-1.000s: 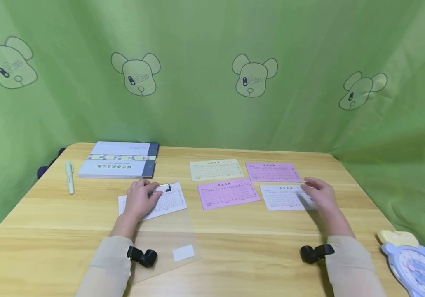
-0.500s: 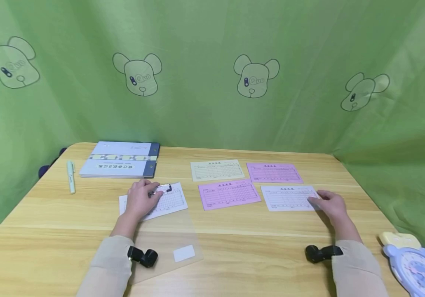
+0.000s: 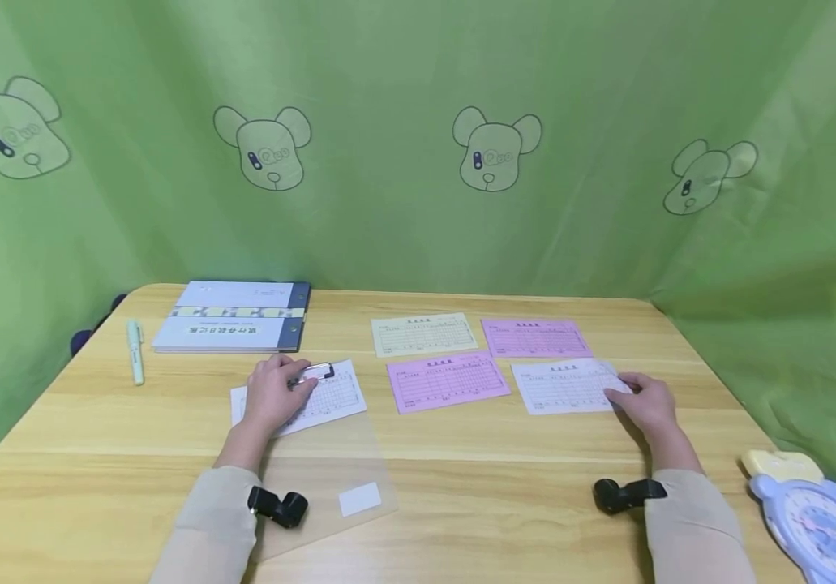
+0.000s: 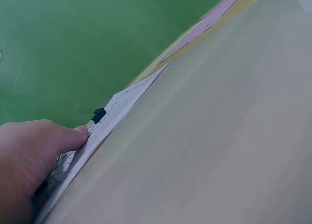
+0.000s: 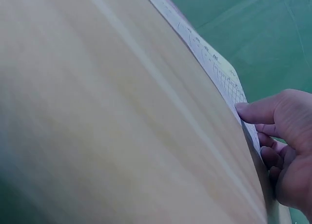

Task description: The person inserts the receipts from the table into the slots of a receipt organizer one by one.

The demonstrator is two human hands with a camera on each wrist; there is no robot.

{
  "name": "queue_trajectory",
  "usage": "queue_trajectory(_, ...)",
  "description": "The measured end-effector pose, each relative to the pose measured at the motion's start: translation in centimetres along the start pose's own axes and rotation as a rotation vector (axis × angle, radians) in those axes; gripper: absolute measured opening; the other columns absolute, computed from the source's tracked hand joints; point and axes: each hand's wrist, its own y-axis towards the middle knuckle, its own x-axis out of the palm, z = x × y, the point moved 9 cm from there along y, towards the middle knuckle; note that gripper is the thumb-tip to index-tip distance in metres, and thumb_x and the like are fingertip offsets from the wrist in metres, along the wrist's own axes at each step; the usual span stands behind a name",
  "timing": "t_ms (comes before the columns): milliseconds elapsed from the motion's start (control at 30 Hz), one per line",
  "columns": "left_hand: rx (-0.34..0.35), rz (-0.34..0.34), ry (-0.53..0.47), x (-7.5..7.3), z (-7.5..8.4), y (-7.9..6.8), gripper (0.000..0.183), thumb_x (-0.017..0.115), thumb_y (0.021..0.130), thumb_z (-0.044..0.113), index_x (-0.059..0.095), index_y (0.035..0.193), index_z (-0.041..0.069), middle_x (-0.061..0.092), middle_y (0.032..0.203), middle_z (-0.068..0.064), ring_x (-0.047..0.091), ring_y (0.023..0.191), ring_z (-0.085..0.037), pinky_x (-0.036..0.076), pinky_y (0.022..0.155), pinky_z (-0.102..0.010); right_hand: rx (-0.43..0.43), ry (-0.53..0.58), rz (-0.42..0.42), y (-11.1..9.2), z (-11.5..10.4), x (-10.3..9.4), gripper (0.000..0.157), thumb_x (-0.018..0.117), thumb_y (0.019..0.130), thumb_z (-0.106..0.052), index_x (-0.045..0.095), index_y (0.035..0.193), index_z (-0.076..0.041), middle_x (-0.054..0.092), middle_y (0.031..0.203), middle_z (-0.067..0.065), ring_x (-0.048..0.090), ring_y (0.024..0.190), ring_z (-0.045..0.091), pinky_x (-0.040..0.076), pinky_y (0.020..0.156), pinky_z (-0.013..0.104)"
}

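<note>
My left hand point(image 3: 276, 395) grips the metal clip point(image 3: 318, 372) at the top of a clear clipboard point(image 3: 326, 466), its thumb lying on the clip. Beneath the clip a white printed form point(image 3: 337, 397) lies on the board. My right hand point(image 3: 649, 403) pinches the right edge of another white printed form point(image 3: 563, 388); in the right wrist view the thumb is on top of this paper point(image 5: 222, 80) and that edge is raised off the table. Between the hands lie a pink form point(image 3: 448, 381), a yellow form point(image 3: 425, 335) and a second pink form point(image 3: 537, 337), flat on the wood.
A ledger book point(image 3: 231, 316) lies at the back left with a pale green highlighter point(image 3: 135, 351) beside it. A blue toy clock point(image 3: 822, 527) sits at the right edge. A green curtain point(image 3: 388, 235) hangs behind the wooden table point(image 3: 476, 503).
My right hand has moved right and down from over the white form to its right edge, has taken hold of it and lifted that edge slightly. The left hand stays on the clip.
</note>
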Motion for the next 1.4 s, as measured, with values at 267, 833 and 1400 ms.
queue_trajectory(267, -0.002, 0.004, -0.003, -0.1, 0.1, -0.1, 0.037, 0.062, 0.078, 0.025, 0.060, 0.107, 0.003, 0.049, 0.099, -0.014, 0.041, 0.091, -0.030, 0.028, 0.080, -0.045, -0.074, -0.058, 0.093, -0.3, -0.5, -0.5, 0.043, 0.057, 0.079, -0.018, 0.048, 0.110, 0.010, 0.045, 0.109, 0.031, 0.035, 0.101, 0.045, 0.023, 0.086, 0.051)
queue_trajectory(833, -0.004, 0.008, -0.005, 0.0, 0.0, 0.0, 0.037, 0.062, 0.077, 0.026, 0.060, 0.107, 0.004, 0.049, 0.099, -0.013, 0.041, 0.090, -0.029, 0.027, 0.080, -0.044, -0.107, -0.086, 0.140, -1.0, -0.9, -0.6, 0.045, 0.056, 0.082, -0.022, 0.049, 0.111, 0.012, 0.046, 0.107, 0.032, 0.037, 0.098, 0.045, 0.023, 0.084, 0.051)
queue_trajectory(1400, -0.016, 0.005, -0.013, -0.1, 0.1, -0.1, 0.037, 0.062, 0.077, 0.025, 0.060, 0.107, 0.004, 0.049, 0.098, -0.013, 0.041, 0.090, -0.029, 0.027, 0.080, -0.044, -0.086, 0.018, 0.155, -1.0, -0.6, -0.6, 0.036, 0.053, 0.081, -0.011, 0.050, 0.113, 0.007, 0.040, 0.118, 0.031, 0.034, 0.108, 0.046, 0.025, 0.089, 0.050)
